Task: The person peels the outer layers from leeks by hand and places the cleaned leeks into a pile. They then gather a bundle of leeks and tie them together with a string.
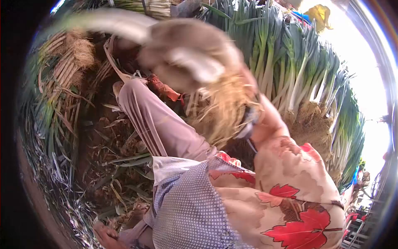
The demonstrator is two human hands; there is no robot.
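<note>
My right hand (186, 47), smeared by motion, is closed around a leek (118, 24). The leek's pale shaft sticks out to the left of the hand. A white piece of stalk shows below the fingers, and stringy yellowish roots (226, 101) hang toward my wrist, which carries a dark band (248, 120). The hand is above my bent knee, in front of the standing leeks. My left hand does not show.
Upright leeks (269, 62) stand in a dense row at the upper right. Bundled leeks with roots (68, 60) lie at the left. Leaf scraps (120, 182) cover the ground beside my leg. A bare foot (108, 236) shows at lower left, near an orange-red cloth-like thing (166, 88) higher up.
</note>
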